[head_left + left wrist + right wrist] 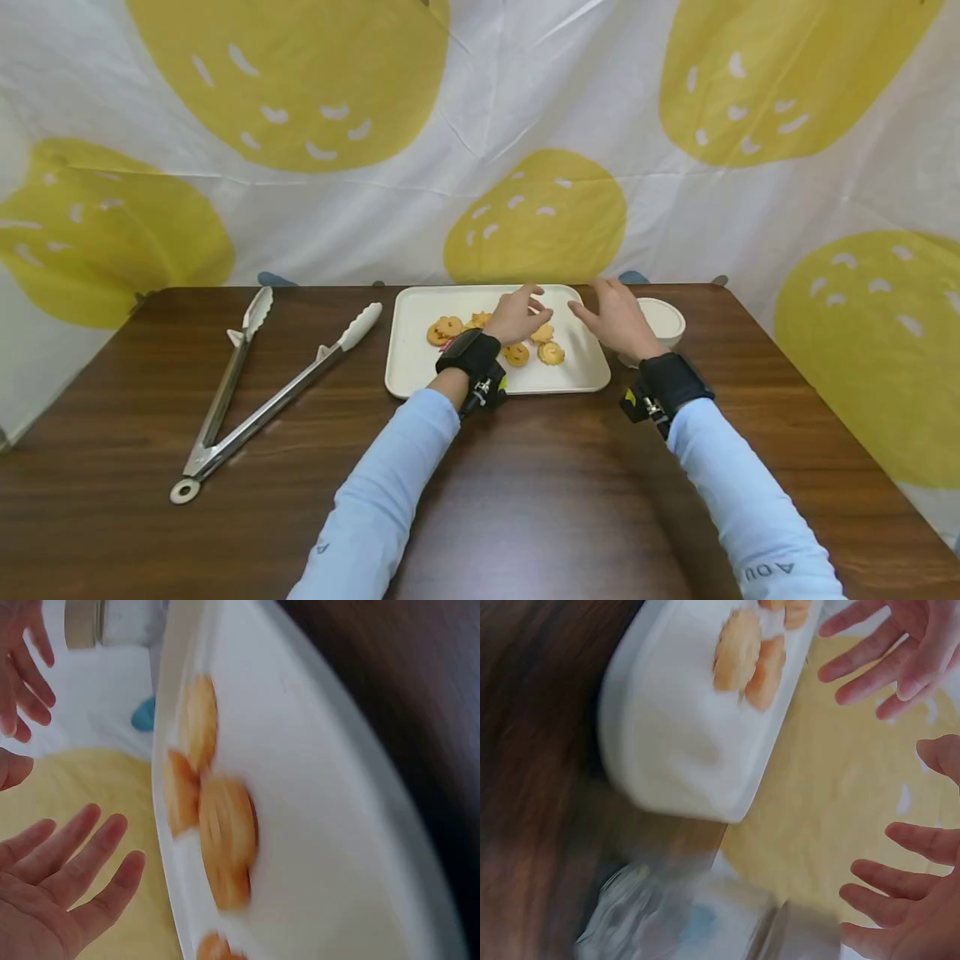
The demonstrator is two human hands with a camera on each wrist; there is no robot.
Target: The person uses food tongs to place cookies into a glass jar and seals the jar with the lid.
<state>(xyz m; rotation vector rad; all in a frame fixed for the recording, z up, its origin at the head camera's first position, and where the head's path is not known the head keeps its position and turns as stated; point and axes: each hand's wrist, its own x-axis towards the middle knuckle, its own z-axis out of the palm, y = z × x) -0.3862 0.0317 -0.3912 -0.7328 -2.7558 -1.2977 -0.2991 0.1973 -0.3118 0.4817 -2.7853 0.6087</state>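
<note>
At least six golden biscuits [551,354] can be counted in the head view, all lying on one white tray [408,333] at the far side of the table [525,483]; others may be hidden behind the left hand [517,317]. One small red patch [445,343] is seen among the leftmost biscuits, too small to be identified.

Two hands are held above the tray, well apart from the biscuits. The left is poised over its middle, the right hand [621,321] over its right edge. The fingers of both are parted and only gently bent, and nothing is gripped by either.

One jar is placed just beside the tray's right edge. In the head view it is mostly covered by the right hand, and little more than its pale round lid [662,321] is seen; by the right wrist view its clear body [697,919] is revealed. The biscuits' thickness and scalloped edges are shown in the wrist views, where some are blurred.

One pair of tongs [270,407], shown only in the head view, is laid left of the tray with its two arms spread. Two black wristbands [471,354] are worn over two light blue sleeves [390,492]. Behind everything, five yellow shapes [536,217] are printed on one white cloth [360,217].
</note>
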